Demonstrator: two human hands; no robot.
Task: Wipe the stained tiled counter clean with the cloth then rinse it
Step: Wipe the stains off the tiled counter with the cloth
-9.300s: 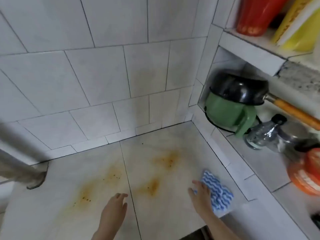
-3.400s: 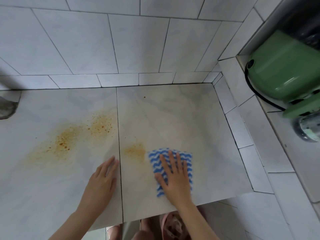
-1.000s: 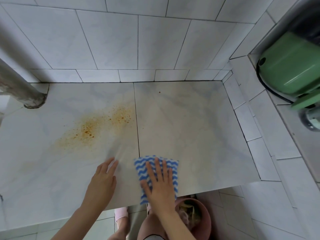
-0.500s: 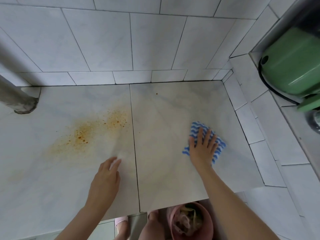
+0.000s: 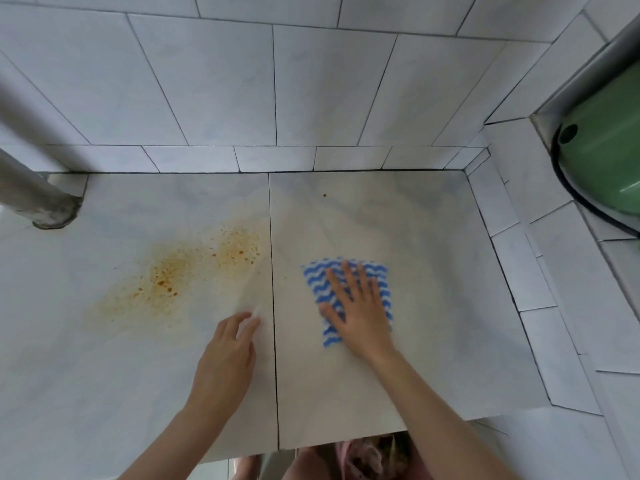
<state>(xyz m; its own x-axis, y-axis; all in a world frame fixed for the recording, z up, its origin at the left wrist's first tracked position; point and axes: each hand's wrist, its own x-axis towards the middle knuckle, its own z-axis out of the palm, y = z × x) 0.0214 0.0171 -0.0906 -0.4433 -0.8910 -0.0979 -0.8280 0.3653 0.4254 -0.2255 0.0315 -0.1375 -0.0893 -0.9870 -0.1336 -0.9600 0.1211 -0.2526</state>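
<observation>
Two hands are working the counter (image 5: pixel 433 341): right hand (image 5: pixel 358 306), fingers spread, is pressing the cloth (image 5: pixel 346 271) flat for wiping contact, while left hand (image 5: pixel 227 355), open-palmed, is bracing beside the stain (image 5: pixel 180 275).

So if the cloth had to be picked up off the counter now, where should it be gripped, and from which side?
Probably the far edge of the cloth, pinched from above. It lies flat on the counter with the right hand spread over its middle and near part; the far edge and far-left corner are the clearest bare parts. The left hand rests flat on the neighbouring tile, free.
</observation>
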